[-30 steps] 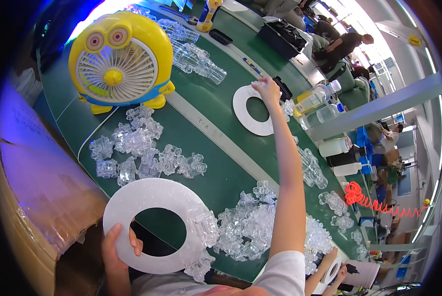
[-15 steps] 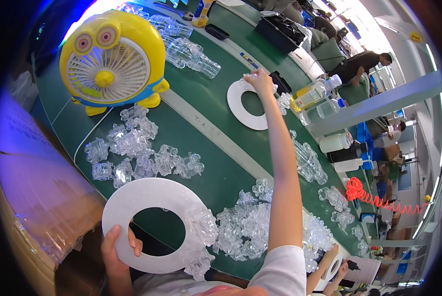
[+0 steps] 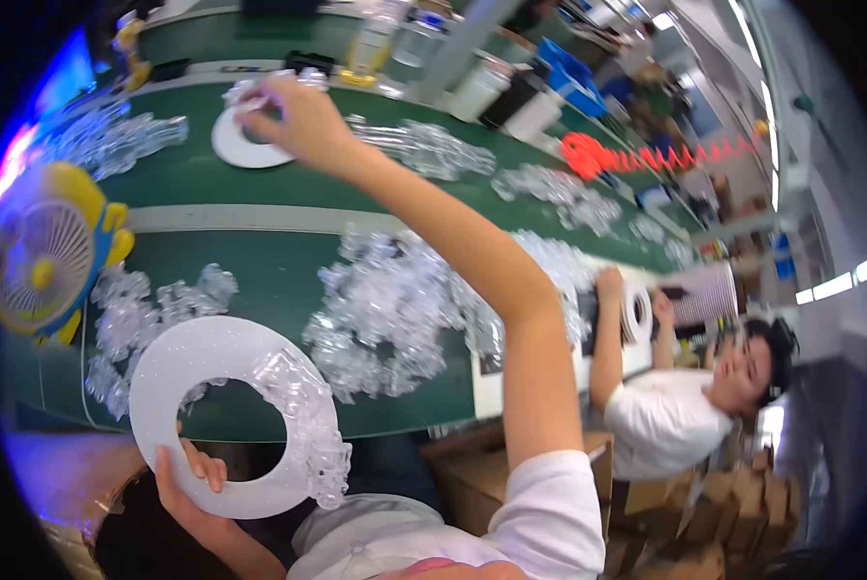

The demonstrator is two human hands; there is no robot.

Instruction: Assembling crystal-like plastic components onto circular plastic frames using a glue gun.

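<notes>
My left hand (image 3: 196,478) grips the lower left rim of a flat white ring (image 3: 167,377), thumb on its face and fingertips through the hole. Clear moulded plastic parts (image 3: 303,387) lie along the ring's right side. My right arm reaches across the bench to a second white ring (image 3: 245,150) lying flat on the far side. The right hand (image 3: 303,116) is bent over that ring's far rim, by clear parts there, fingers curled and thumb over the hole. Blur hides what exactly is between them. A heap of clear plastic parts (image 3: 385,309) lies under and beside my right forearm.
A yellow fan (image 3: 46,251) stands at the left, with clear parts (image 3: 133,309) beside it. Along the far edge are a yellow liquid bottle (image 3: 367,48), other bottles and a red coiled hose (image 3: 588,155). On the right a co-worker (image 3: 675,416) handles another ring (image 3: 636,314).
My view has swung to the right, bringing the co-worker and cardboard boxes into sight. The left hand still holds its ring. My right hand stays at the far ring, its fingers slightly shifted.
</notes>
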